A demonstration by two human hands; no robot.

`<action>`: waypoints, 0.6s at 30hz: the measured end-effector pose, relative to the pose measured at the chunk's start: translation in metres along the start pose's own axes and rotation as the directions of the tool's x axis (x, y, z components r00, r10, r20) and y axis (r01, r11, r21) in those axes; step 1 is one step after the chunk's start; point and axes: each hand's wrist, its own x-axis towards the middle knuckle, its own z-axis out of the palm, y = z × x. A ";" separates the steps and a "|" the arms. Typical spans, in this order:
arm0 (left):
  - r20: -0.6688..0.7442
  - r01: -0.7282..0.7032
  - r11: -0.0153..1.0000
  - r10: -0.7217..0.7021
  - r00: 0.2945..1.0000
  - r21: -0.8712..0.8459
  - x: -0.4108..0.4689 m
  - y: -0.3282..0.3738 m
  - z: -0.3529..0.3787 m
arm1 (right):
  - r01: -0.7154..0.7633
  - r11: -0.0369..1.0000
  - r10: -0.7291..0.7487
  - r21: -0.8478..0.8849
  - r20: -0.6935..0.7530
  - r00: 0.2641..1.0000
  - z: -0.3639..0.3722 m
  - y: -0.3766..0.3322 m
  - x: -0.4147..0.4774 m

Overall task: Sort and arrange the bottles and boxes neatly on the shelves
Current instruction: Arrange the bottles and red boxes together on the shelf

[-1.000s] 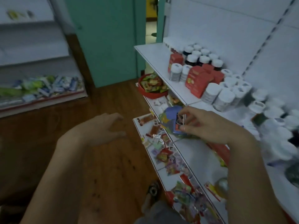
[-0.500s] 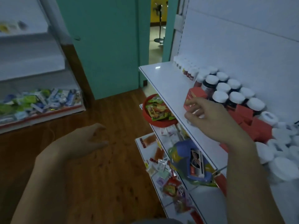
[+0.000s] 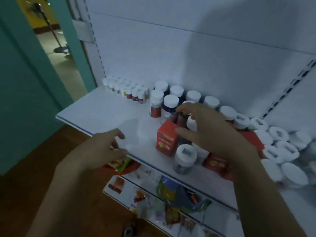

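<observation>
A white shelf (image 3: 109, 113) carries a far row of small bottles (image 3: 127, 90), taller white-capped bottles (image 3: 171, 102) and a crowd of white caps (image 3: 277, 146) at the right. An upright red box (image 3: 165, 140) stands mid-shelf, and a second red box (image 3: 215, 162) lies near the front edge beside a white-capped jar (image 3: 185, 157). My right hand (image 3: 212, 132) arches over the cluster, fingers curled round a white-capped bottle (image 3: 191, 123), thumb against the upright red box. My left hand (image 3: 102, 147) hovers at the shelf's front edge, fingers relaxed, holding nothing.
Below the shelf sit a red bowl (image 3: 130, 169) of snack packets and a lower shelf (image 3: 119, 194) with loose packets and a blue and yellow item (image 3: 171, 189). A teal door (image 3: 25, 82) and an open doorway stand at the left, above a wooden floor (image 3: 34, 185).
The view has swung up from the lower shelf to the top shelf. My right hand rose from the blue item to the red box and bottles. My left hand moved up to the shelf edge.
</observation>
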 end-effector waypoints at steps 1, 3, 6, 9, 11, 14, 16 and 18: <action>-0.023 -0.046 0.998 0.045 0.999 -0.036 0.018 0.002 -0.008 | -0.021 1.000 0.021 -0.014 0.019 1.000 0.004 -0.009 0.009; -0.172 -0.181 0.978 0.161 0.972 -0.106 0.049 0.007 -0.016 | -0.065 0.997 0.069 -0.042 0.095 0.993 0.015 -0.023 0.025; -0.339 -0.336 0.929 0.269 0.901 -0.155 0.094 0.009 -0.018 | -0.152 0.973 0.179 -0.175 0.154 0.972 0.029 -0.033 0.036; -0.378 -0.475 0.860 0.384 0.842 -0.185 0.133 0.021 -0.023 | -0.233 0.939 0.275 -0.252 0.143 0.951 0.040 -0.040 0.036; -0.401 -0.530 0.834 0.438 0.805 -0.153 0.155 0.033 -0.025 | -0.270 0.922 0.307 -0.277 0.098 0.947 0.042 -0.044 0.037; -0.384 -0.574 0.810 0.496 0.779 -0.119 0.178 0.049 -0.023 | -0.317 0.924 0.322 -0.216 -0.010 0.947 0.036 -0.048 0.035; -0.322 -0.591 0.795 0.530 0.785 -0.133 0.186 0.052 -0.018 | -0.343 0.936 0.334 -0.078 -0.104 0.937 0.030 -0.049 0.033; -0.316 -0.607 0.784 0.548 0.775 -0.130 0.191 0.048 -0.013 | -0.339 0.931 0.361 0.133 -0.212 0.908 0.025 -0.051 0.028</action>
